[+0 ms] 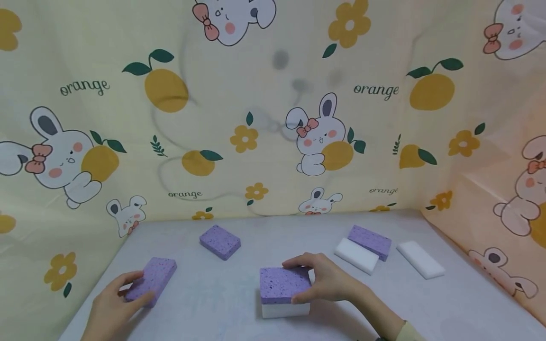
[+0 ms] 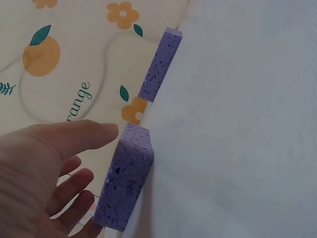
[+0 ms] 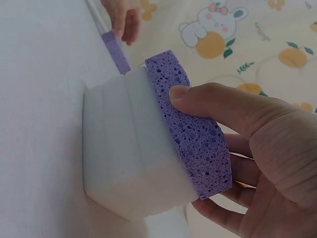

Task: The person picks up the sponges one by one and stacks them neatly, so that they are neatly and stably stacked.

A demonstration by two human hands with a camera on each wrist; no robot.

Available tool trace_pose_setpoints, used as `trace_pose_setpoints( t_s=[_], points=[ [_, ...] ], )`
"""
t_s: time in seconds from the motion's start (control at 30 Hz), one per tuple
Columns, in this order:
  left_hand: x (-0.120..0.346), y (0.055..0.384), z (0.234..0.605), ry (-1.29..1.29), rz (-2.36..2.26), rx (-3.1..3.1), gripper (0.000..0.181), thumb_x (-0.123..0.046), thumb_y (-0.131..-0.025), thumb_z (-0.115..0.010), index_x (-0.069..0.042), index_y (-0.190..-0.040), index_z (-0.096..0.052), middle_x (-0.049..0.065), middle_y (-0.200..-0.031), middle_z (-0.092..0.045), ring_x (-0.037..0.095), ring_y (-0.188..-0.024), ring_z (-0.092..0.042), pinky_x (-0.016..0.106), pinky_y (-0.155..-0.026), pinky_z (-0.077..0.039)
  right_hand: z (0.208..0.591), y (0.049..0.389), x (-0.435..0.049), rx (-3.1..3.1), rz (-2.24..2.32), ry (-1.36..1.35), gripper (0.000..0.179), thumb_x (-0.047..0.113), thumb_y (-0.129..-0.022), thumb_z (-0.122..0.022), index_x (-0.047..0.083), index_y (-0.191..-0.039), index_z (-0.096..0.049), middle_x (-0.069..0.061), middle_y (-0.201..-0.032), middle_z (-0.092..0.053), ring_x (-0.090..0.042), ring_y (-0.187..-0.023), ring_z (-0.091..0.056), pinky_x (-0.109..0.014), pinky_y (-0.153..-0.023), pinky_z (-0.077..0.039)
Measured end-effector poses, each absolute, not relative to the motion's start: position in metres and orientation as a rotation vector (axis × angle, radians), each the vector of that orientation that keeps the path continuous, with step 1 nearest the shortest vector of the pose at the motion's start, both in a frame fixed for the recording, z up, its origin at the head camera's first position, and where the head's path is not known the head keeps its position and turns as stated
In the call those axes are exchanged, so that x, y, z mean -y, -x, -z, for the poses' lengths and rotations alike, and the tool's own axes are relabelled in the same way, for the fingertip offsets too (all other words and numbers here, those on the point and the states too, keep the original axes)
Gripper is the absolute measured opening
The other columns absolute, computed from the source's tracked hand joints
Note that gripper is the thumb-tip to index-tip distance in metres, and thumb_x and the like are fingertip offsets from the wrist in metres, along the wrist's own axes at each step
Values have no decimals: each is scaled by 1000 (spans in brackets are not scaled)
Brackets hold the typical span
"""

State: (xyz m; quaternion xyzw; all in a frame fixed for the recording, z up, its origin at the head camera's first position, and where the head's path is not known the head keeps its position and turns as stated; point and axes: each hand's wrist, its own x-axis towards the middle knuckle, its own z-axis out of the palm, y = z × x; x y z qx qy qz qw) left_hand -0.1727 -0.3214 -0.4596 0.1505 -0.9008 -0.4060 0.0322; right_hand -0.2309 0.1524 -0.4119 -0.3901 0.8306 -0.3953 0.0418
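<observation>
Near middle, right hand (image 1: pixel 328 280) pinches top purple sponge (image 1: pixel 279 284) over white sponge stack (image 1: pixel 285 310); left hand (image 1: pixel 110 305) pinches leftmost purple sponge (image 1: pixel 157 278). Prob light, squishy, grab side edges.

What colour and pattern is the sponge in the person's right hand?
The sponge is purple, dotted with darker pores; the right wrist view shows it best.

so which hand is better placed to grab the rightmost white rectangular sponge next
Right hand, probably: though gripping the purple porous sponge atop the white block stack, it is nearer that white rectangular sponge. The left hand is farther off, at another purple porous sponge.
</observation>
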Motion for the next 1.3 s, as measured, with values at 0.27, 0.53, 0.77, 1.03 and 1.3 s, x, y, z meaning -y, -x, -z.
trace_pose_setpoints(
  t_s=[0.27,0.53,0.77,1.03,1.3],
  points=[
    [323,179,471,-518,1260,2784,96,-48,-73,-84,-3,-145,-39,26,-144,-34,48,-126,-33,56,-102,-38,412,231,-154,-2534,1217,1202,66,35,-71,-89,10,-126,-65,8,-120,-65,-12,-104,-59,-32,-91,-48],
    [327,182,477,-538,1220,2787,107,-55,-68,-83,1,-146,-36,29,-141,-33,49,-125,-33,57,-102,-37,411,230,-153,-2531,1216,1192,66,34,-71,-89,8,-126,-65,8,-120,-65,-12,-104,-59,-32,-91,-48],
    [328,183,480,-546,1228,2796,110,-58,-66,-82,0,-146,-34,29,-142,-33,50,-127,-31,59,-103,-35,410,230,-153,-2529,1216,1169,67,35,-71,-89,8,-127,-64,8,-121,-65,-13,-105,-59,-32,-92,-48],
    [326,184,480,-557,1278,2797,116,-61,-64,-81,1,-147,-31,29,-143,-31,51,-129,-28,61,-104,-33,408,228,-154,-2539,1207,1168,65,34,-71,-89,10,-126,-65,7,-122,-65,-13,-106,-59,-32,-91,-48],
    [325,181,477,-547,1266,2822,113,-57,-67,-82,2,-148,-30,29,-144,-30,51,-130,-26,61,-105,-31,408,228,-152,-2528,1210,1161,63,34,-71,-89,14,-126,-65,8,-122,-64,-13,-107,-58,-32,-92,-48]
  ],
)
